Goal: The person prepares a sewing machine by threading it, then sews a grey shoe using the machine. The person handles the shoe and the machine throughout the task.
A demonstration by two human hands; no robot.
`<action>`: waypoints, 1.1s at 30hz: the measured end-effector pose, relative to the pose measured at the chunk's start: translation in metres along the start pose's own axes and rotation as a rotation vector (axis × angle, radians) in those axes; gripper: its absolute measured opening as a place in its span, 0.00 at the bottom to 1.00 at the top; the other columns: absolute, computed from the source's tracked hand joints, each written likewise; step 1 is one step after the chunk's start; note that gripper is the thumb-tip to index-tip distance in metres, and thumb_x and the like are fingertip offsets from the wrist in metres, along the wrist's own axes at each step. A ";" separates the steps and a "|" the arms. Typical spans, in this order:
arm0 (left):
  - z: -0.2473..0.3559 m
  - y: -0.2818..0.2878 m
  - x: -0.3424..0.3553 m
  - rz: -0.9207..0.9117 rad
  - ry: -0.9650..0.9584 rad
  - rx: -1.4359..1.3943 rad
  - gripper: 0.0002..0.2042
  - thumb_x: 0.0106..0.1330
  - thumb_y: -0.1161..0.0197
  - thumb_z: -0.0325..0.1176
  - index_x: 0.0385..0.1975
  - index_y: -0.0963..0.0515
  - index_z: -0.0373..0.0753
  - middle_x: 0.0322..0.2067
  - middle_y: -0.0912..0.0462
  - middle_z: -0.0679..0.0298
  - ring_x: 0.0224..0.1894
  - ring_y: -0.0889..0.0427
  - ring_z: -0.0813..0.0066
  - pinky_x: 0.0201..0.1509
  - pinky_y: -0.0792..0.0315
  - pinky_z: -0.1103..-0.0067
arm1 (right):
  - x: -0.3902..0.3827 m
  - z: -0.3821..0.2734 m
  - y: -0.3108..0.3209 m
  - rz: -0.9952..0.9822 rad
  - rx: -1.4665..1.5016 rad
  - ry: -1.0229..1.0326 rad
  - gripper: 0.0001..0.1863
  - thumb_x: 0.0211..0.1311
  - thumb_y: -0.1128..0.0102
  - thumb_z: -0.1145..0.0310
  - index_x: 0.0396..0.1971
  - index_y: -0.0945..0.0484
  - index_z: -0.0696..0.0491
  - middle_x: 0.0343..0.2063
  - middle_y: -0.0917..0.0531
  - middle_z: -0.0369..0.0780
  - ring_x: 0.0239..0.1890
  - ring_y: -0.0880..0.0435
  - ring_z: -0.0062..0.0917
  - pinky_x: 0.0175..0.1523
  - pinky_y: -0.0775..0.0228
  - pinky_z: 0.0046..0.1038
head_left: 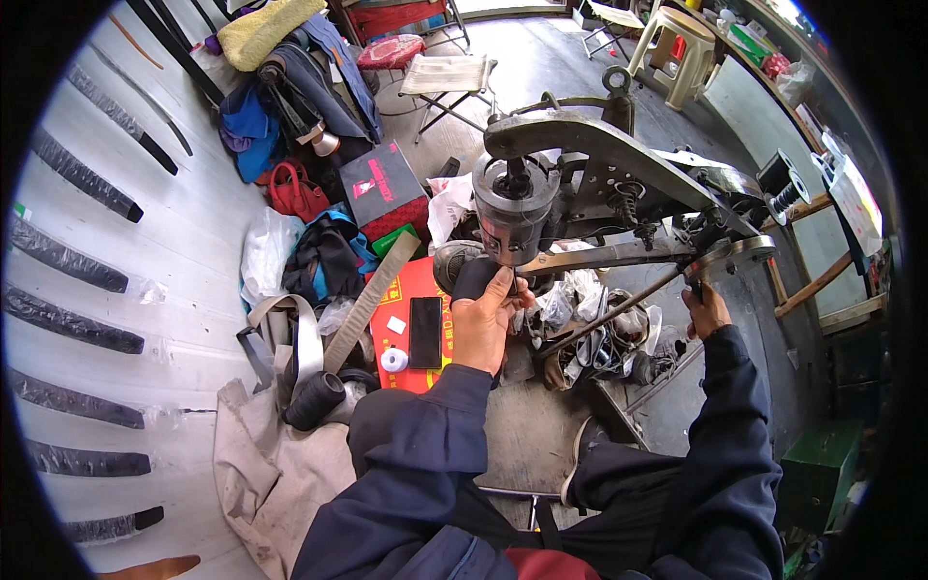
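Observation:
In front of me stands a dark metal hand-cranked sewing machine [590, 135] with a round cylindrical head [515, 208]. My left hand [488, 324] is closed around a black shoe [471, 278] just under that head, with the thumb on top. The shoe's far part is partly hidden by the machine. At the right, my right hand [709, 311] is closed around the crank handle below the machine's wheel [732, 255]; its fingers hide most of the handle. A spool of dark thread [785, 184] sits at the machine's far right end.
A black phone [425, 332] and a small white thread roll [393, 360] lie on a red board [387, 343] left of my hand. Bags and a shoe box [380, 188] crowd the left. Scraps fill a bin [580, 333] under the machine. Stools [448, 77] stand farther back.

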State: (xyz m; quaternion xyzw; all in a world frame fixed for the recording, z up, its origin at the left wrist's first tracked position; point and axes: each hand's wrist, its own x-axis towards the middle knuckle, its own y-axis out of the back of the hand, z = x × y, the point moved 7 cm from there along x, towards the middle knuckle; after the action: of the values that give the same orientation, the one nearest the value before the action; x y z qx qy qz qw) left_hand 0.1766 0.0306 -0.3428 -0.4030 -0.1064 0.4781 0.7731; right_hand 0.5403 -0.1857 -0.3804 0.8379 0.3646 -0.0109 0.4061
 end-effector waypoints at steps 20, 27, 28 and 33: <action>0.003 -0.003 -0.004 0.151 -0.017 -0.016 0.09 0.68 0.37 0.35 0.31 0.18 0.34 0.28 0.16 0.62 0.27 0.18 0.74 0.30 0.27 0.79 | 0.001 0.002 0.002 0.006 -0.036 -0.035 0.21 0.68 0.42 0.62 0.56 0.29 0.58 0.24 0.24 0.42 0.10 0.24 0.28 0.17 0.33 0.31; 0.004 -0.006 -0.007 0.140 -0.086 0.060 0.08 0.71 0.40 0.32 0.34 0.17 0.35 0.31 0.15 0.64 0.30 0.17 0.74 0.35 0.28 0.80 | -0.009 -0.011 0.002 -0.009 0.014 -0.031 0.21 0.68 0.43 0.63 0.55 0.28 0.61 0.26 0.22 0.41 0.11 0.25 0.26 0.17 0.33 0.30; 0.004 -0.006 -0.007 0.144 -0.091 0.072 0.08 0.71 0.40 0.32 0.34 0.17 0.35 0.31 0.15 0.64 0.30 0.17 0.75 0.35 0.28 0.80 | -0.013 -0.017 0.001 -0.014 0.040 -0.004 0.21 0.68 0.42 0.63 0.54 0.28 0.61 0.26 0.22 0.41 0.11 0.26 0.25 0.17 0.34 0.30; 0.002 -0.005 -0.007 0.136 -0.117 0.099 0.09 0.72 0.40 0.33 0.34 0.18 0.34 0.33 0.15 0.62 0.33 0.17 0.73 0.39 0.28 0.78 | -0.036 -0.058 0.020 0.049 0.174 0.236 0.17 0.67 0.39 0.65 0.49 0.23 0.61 0.28 0.19 0.40 0.13 0.28 0.20 0.19 0.34 0.27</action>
State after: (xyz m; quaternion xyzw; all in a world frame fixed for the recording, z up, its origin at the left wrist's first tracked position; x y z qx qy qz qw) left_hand 0.1750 0.0248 -0.3362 -0.3421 -0.1002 0.5569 0.7502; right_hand 0.5098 -0.1755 -0.3164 0.8741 0.3868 0.0659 0.2864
